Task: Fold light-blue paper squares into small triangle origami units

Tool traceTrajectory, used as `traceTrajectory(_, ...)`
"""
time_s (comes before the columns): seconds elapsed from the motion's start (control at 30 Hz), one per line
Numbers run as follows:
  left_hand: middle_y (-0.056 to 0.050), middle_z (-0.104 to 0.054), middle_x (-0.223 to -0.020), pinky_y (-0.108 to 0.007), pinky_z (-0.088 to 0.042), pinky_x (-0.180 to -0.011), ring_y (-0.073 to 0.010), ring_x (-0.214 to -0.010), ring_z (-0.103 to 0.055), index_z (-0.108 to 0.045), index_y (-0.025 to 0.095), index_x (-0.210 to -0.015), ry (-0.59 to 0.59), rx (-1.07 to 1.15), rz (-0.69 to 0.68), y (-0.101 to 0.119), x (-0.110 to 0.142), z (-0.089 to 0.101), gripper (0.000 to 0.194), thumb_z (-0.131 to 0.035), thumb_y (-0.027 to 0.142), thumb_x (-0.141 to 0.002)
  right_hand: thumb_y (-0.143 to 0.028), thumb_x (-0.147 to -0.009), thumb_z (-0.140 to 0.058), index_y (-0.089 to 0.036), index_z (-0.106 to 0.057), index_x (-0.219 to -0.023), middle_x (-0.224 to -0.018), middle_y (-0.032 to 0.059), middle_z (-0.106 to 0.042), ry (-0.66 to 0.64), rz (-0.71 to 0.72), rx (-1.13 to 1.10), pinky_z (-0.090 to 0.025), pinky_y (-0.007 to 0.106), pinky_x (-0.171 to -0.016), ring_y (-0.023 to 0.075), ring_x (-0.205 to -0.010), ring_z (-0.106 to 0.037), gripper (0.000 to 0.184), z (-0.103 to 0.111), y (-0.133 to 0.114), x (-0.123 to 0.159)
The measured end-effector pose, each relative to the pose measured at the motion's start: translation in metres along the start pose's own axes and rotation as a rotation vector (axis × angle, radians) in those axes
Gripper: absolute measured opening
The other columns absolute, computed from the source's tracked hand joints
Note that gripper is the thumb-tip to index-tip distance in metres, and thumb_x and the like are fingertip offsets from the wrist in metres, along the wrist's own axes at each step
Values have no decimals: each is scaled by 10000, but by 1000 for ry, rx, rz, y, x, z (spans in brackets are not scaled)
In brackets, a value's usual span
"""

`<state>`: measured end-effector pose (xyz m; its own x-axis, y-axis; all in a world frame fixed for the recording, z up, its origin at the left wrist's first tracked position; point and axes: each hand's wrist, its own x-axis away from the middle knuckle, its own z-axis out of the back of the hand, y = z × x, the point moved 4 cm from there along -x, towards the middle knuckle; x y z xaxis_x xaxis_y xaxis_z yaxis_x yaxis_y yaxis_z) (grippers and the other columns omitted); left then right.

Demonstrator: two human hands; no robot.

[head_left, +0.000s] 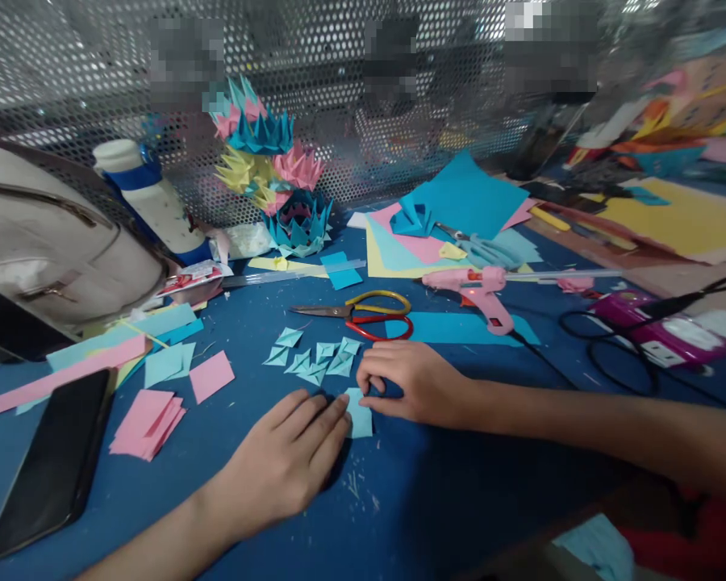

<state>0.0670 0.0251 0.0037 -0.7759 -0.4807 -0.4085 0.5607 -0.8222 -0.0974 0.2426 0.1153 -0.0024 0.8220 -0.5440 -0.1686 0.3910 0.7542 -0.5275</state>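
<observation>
Here, L hand [299, 453] open, fingertips on blue sq [360, 421]; R hand [416, 382] curled at its edge, grip unclear.

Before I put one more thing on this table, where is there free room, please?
Two patches look bare: between the pink stack and the left hand, and, in shadow, on the near side of the right hand, right of the light-blue square. Beyond the hands it is crowded with folded pieces, scissors, glue gun and paper sheets.
</observation>
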Motion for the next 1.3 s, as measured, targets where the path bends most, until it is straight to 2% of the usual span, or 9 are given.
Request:
traceTrajectory(0.1,-126,-684,-1247,-420,-528,-891,-262,-1040,-650,-653,69,-1195,13,-3,-15,2,2,3,352,-356,154,-1027,-217,-830,-714,-184,-627,-871,-779,-37,-604,-13,-82,-1,-341,237,-658,114,-737,-550,102,-1,-5,-1)
traceTrajectory(0.27,-109,-677,-1267,-409,-556,-917,-242,-1085,-658,-627,85,-1252,14,26,-36,7,9,8,380,-324,139,-1029,-166,-844,-665,-207,-650,-846,-846,-47,-663,-73,-161,-53,-357,218,-670,108,-793,-588,44,2,-18,-6)
traceTrajectory(0.5,-127,-676,-1262,-412,-552,-943,-255,-1121,-653,-616,44,-1247,3,94,-19,13,29,16,370,-334,110,-1017,-149,-826,-654,-216,-673,-816,-827,-59,-681,-100,-200,-71,-333,225,-620,91,-683,-547,71,-5,-39,-16)
traceTrajectory(0.67,-122,-638,-1317,-431,-505,-980,-261,-1152,-618,-590,62,-1298,-51,45,38,21,39,13,365,-375,128,-1011,-155,-840,-637,-193,-631,-824,-870,-19,-663,-29,-108,-10,-369,234,-699,129,-830,-578,42,-16,-43,-17)
traceTrajectory(0.8,-102,-596,-1372,-423,-437,-1047,-249,-1200,-572,-551,77,-1352,-90,23,97,26,42,8,374,-442,162,-1004,-175,-892,-605,-191,-630,-846,-877,-6,-651,-21,-41,6,-382,245,-714,133,-829,-568,55,-19,-43,-18)
traceTrajectory(1.0,-91,-600,-1362,-405,-380,-1075,-236,-1204,-549,-568,76,-1332,-87,33,113,28,44,8,361,-455,179,-1005,-236,-952,-572,-193,-667,-906,-875,16,-653,-19,93,-38,-407,252,-725,141,-833,-567,114,-20,-40,-17)
traceTrajectory(1.2,-68,-607,-1359,-397,-293,-1116,-229,-1222,-524,-559,96,-1354,-94,46,136,26,45,6,379,-482,210,-1001,-221,-1002,-495,-175,-662,-942,-886,22,-663,70,303,58,-410,285,-783,145,-816,-531,184,-20,-38,-14)
traceTrajectory(1.3,-64,-615,-1351,-393,-264,-1126,-224,-1218,-524,-569,98,-1348,-82,55,144,25,45,5,376,-476,211,-1001,-236,-1029,-433,-174,-665,-954,-901,35,-655,53,336,87,-413,296,-789,157,-838,-514,251,-19,-38,-12)
